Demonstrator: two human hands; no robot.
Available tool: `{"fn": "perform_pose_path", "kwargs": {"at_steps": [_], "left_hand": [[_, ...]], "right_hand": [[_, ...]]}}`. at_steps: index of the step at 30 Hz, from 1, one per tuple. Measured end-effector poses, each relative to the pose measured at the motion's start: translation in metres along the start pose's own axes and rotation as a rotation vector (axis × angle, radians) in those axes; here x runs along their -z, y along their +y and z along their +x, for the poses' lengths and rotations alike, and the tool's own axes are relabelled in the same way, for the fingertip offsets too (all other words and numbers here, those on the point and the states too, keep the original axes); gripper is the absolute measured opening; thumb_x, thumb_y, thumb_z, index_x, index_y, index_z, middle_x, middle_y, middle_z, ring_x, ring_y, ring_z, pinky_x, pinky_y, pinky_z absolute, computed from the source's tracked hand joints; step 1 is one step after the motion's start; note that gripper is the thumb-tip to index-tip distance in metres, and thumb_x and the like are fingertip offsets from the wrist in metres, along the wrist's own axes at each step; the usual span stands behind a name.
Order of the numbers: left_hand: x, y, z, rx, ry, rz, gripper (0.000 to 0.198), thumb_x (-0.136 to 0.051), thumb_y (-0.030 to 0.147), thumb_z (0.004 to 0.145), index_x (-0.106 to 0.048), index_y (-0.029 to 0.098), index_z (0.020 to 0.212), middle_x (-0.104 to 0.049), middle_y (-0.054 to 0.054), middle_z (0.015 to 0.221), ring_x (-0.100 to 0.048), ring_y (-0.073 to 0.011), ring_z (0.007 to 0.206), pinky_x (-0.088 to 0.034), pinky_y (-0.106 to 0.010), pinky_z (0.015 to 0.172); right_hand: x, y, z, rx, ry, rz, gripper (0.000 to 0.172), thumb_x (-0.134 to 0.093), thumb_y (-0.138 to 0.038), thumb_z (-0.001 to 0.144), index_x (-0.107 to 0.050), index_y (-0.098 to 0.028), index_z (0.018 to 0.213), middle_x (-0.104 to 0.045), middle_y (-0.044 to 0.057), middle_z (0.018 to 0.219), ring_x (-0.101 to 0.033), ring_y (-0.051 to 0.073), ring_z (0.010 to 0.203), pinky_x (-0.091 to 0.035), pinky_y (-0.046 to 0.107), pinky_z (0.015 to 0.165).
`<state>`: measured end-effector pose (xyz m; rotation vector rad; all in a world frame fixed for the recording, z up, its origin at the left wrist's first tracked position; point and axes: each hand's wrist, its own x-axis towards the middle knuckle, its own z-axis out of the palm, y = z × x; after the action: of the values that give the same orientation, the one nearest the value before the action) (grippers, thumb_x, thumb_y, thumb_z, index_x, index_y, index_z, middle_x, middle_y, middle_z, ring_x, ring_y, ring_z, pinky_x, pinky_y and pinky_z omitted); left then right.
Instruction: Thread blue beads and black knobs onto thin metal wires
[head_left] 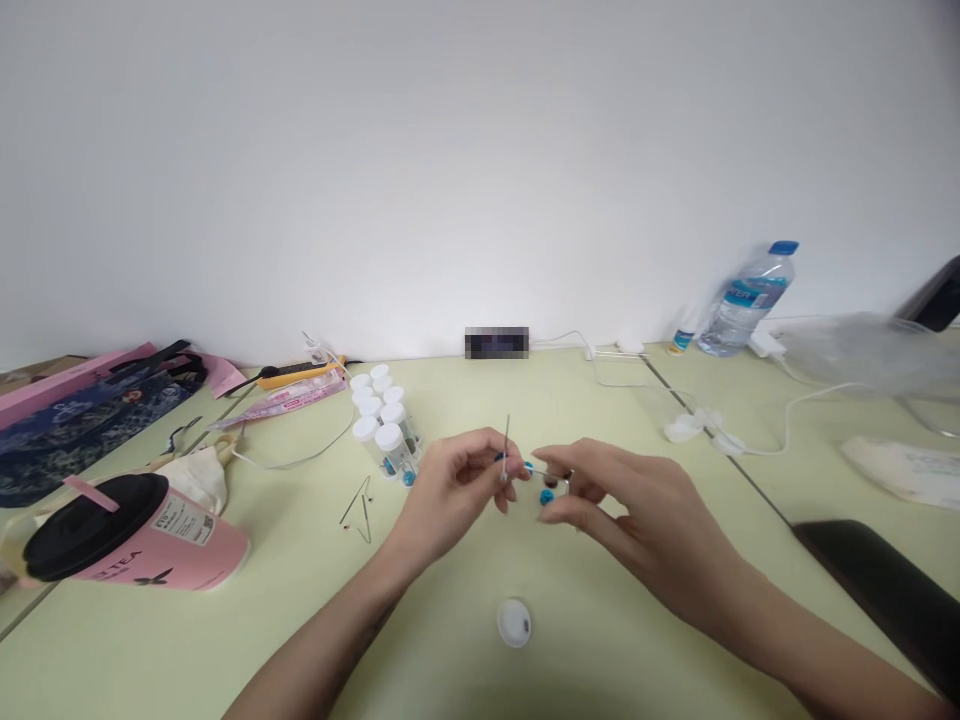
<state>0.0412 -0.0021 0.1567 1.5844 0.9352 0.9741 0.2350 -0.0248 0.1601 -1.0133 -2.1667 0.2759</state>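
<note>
My left hand (469, 475) is closed in a pinch on a thin metal wire (507, 435) that sticks up above its fingertips. A small blue bead (528, 468) sits just right of those fingertips, on what looks like the wire. My right hand (630, 490) is curled close by, its thumb and forefinger bent around a patterned blue bead (547, 495) and a small brown piece. What exactly its fingers grip is hard to make out. Below both hands, a white round cap (514, 622) lies on the table with a small dark spot inside.
Several white-capped clear vials (388, 437) stand left of my hands, some with blue beads. Bent wire pieces (365, 510) lie nearby. A pink cup (150, 535) is at left, a water bottle (750, 300) at back right, a black slab (877, 590) at right. White cables (787, 430) cross the table.
</note>
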Motion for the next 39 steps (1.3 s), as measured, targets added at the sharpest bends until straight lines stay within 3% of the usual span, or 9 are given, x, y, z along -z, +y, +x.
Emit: {"fn": "perform_pose_path", "kwargs": {"at_steps": [2, 5, 10, 18, 26, 29, 32, 35, 39], "left_hand": [[0.006, -0.002, 0.005, 0.016, 0.008, -0.075, 0.019, -0.058, 0.031, 0.085, -0.06, 0.013, 0.079, -0.065, -0.005, 0.071, -0.056, -0.0108, 0.058, -0.047, -0.024, 0.058], [0.012, -0.003, 0.007, 0.033, 0.028, -0.098, 0.019, -0.059, 0.031, 0.085, -0.06, 0.013, 0.079, -0.068, -0.007, 0.078, -0.057, -0.0109, 0.06, -0.047, -0.023, 0.058], [0.011, -0.003, 0.004, 0.037, -0.001, -0.062, 0.02, -0.058, 0.032, 0.086, -0.06, 0.013, 0.079, -0.067, -0.006, 0.077, -0.057, -0.0109, 0.059, -0.047, -0.025, 0.059], [0.005, 0.001, 0.001, 0.001, 0.022, 0.049, 0.019, -0.057, 0.03, 0.086, -0.062, 0.014, 0.078, -0.059, -0.001, 0.064, -0.054, -0.0111, 0.057, -0.045, -0.025, 0.058], [-0.001, 0.003, -0.007, -0.05, 0.078, 0.148, 0.018, -0.052, 0.03, 0.089, -0.064, 0.018, 0.083, -0.061, -0.001, 0.071, -0.055, -0.0123, 0.061, -0.045, -0.026, 0.062], [0.0, 0.003, -0.008, -0.059, 0.074, 0.123, 0.019, -0.053, 0.031, 0.088, -0.064, 0.017, 0.083, -0.061, -0.002, 0.072, -0.054, -0.0122, 0.061, -0.044, -0.026, 0.061], [0.004, 0.005, -0.005, -0.04, 0.059, 0.074, 0.018, -0.055, 0.03, 0.087, -0.063, 0.016, 0.08, -0.06, -0.002, 0.07, -0.054, -0.0118, 0.06, -0.045, -0.026, 0.06], [0.006, 0.007, -0.003, -0.014, 0.051, 0.01, 0.017, -0.058, 0.03, 0.085, -0.063, 0.014, 0.079, -0.059, -0.002, 0.067, -0.055, -0.0117, 0.059, -0.047, -0.025, 0.059], [0.006, 0.008, -0.002, -0.011, 0.011, -0.035, 0.018, -0.058, 0.029, 0.086, -0.064, 0.013, 0.078, -0.061, -0.002, 0.068, -0.055, -0.0104, 0.057, -0.047, -0.024, 0.059]], "right_hand": [[0.002, 0.002, -0.003, 0.221, 0.099, -0.365, 0.034, -0.054, -0.036, 0.092, -0.058, -0.011, 0.115, -0.069, 0.008, 0.09, -0.065, 0.019, 0.07, -0.049, 0.03, 0.056], [0.004, 0.004, -0.006, 0.432, 0.137, -0.743, 0.027, -0.058, -0.019, 0.09, -0.058, -0.005, 0.113, -0.069, 0.011, 0.092, -0.064, 0.022, 0.077, -0.044, 0.033, 0.058], [0.004, 0.003, -0.006, 0.501, 0.11, -0.82, 0.015, -0.051, -0.004, 0.088, -0.063, -0.007, 0.098, -0.068, 0.01, 0.084, -0.06, 0.021, 0.073, -0.036, 0.032, 0.056], [-0.003, 0.008, -0.005, 0.366, 0.022, -0.6, 0.024, -0.045, -0.008, 0.089, -0.055, -0.017, 0.07, -0.051, 0.0, 0.06, -0.042, 0.014, 0.051, -0.02, 0.03, 0.049], [0.006, 0.002, 0.002, -0.039, -0.162, -0.095, 0.035, -0.035, -0.026, 0.099, -0.05, -0.019, 0.069, -0.047, -0.004, 0.056, -0.043, 0.01, 0.049, -0.031, 0.023, 0.05], [0.006, 0.001, 0.002, -0.078, -0.162, -0.052, 0.033, -0.037, -0.028, 0.099, -0.054, -0.019, 0.072, -0.053, -0.003, 0.057, -0.049, 0.01, 0.05, -0.036, 0.021, 0.05], [0.001, 0.003, -0.002, 0.014, 0.013, -0.249, 0.016, -0.044, -0.028, 0.097, -0.058, -0.02, 0.094, -0.064, 0.001, 0.077, -0.057, 0.012, 0.056, -0.04, 0.022, 0.049], [-0.003, 0.005, -0.006, 0.255, 0.119, -0.482, 0.026, -0.043, -0.017, 0.094, -0.052, -0.023, 0.118, -0.065, 0.007, 0.105, -0.064, 0.017, 0.077, -0.047, 0.027, 0.06], [0.0, 0.004, -0.009, 0.519, 0.163, -0.587, 0.03, -0.045, -0.005, 0.088, -0.054, -0.015, 0.116, -0.065, 0.012, 0.106, -0.061, 0.025, 0.095, -0.049, 0.036, 0.077]]}}
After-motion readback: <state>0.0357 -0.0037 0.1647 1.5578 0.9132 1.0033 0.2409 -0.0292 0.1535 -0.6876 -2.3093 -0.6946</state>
